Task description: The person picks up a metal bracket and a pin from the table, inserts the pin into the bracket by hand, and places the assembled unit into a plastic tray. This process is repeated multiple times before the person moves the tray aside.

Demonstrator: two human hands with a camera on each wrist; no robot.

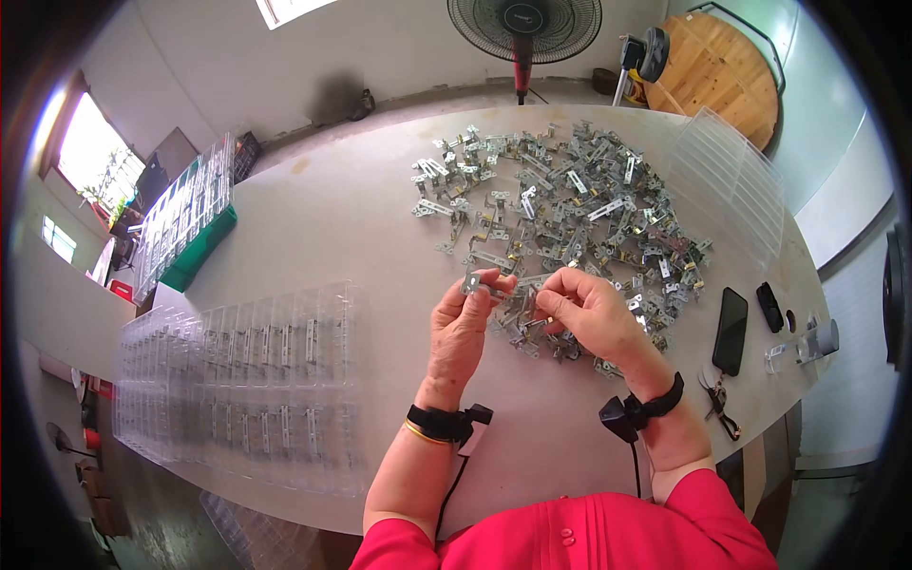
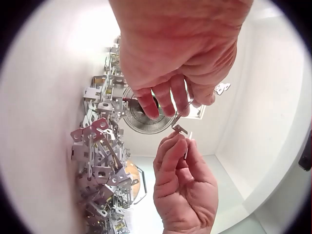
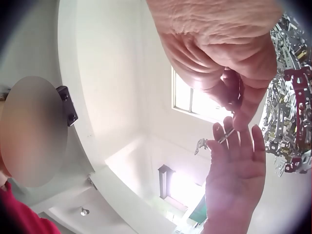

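In the head view my left hand (image 1: 456, 332) pinches a slim metal bracket (image 1: 471, 283) between thumb and fingers, its flat holed end sticking out to the left. The right hand (image 1: 600, 313) is beside it, thumb and fingertips brought together at the bracket's other end. From the left wrist, the bent end of the bracket (image 2: 179, 128) meets the right fingertips, which pinch a small thin piece (image 2: 188, 140). The right wrist view shows the bracket's wavy end (image 3: 200, 145) past the left thumb. Both hands are above the near edge of a heap of metal brackets (image 1: 579, 199).
A clear plastic tray (image 1: 351, 380) with brackets in rows lies left on the table (image 1: 313, 209). Another clear tray (image 1: 731, 176) is at the right. A phone (image 1: 731, 332), pliers-like tool (image 1: 720, 404) and dark case (image 1: 769, 307) lie near the right edge. A green crate (image 1: 199, 249) stands far left.
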